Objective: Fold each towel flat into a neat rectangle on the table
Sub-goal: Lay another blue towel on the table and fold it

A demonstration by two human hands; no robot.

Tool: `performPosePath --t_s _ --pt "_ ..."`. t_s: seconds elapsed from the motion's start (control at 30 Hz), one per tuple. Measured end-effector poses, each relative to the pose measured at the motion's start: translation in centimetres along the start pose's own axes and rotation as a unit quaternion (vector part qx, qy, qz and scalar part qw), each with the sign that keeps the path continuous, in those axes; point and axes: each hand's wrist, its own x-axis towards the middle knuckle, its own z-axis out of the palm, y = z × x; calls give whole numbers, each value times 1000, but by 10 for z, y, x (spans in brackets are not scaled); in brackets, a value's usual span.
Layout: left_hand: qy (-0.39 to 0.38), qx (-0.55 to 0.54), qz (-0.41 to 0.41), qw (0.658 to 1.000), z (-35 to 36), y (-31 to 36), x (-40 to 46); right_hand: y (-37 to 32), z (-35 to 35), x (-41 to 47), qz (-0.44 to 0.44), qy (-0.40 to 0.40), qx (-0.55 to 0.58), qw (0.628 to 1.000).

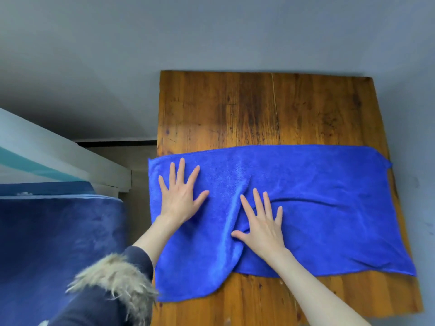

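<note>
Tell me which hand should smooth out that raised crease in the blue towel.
Right. The right hand lies flat with its thumb touching the crease in the blue towel. The left hand presses the towel's left end, apart from the crease, and likely serves better as anchor.

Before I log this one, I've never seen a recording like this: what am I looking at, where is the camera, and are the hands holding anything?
No machine here: a person works with two bare hands. The single picture comes from a camera worn on the person's head, looking forward and down. A blue towel lies spread across a wooden table, with a raised wrinkle running down between the hands. The left hand and the right hand both press flat on the towel with fingers spread, so nothing is gripped. The towel's near left corner hangs lower than the rest. At the left edge is dark blue fabric, off the table.
</note>
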Motion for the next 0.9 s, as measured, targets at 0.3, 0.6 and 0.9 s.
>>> performPosePath --t_s 0.3,0.6,0.9 --pt "-33 71 49 996 -16 -40 48 -28 25 -6 -53 -11 -37 998" --pt "43 11 94 995 2 -18 -3 -44 50 -30 -88 -29 -73 993" --pt "5 62 52 997 47 -35 -72 -50 60 -35 -97 -35 -99 990"
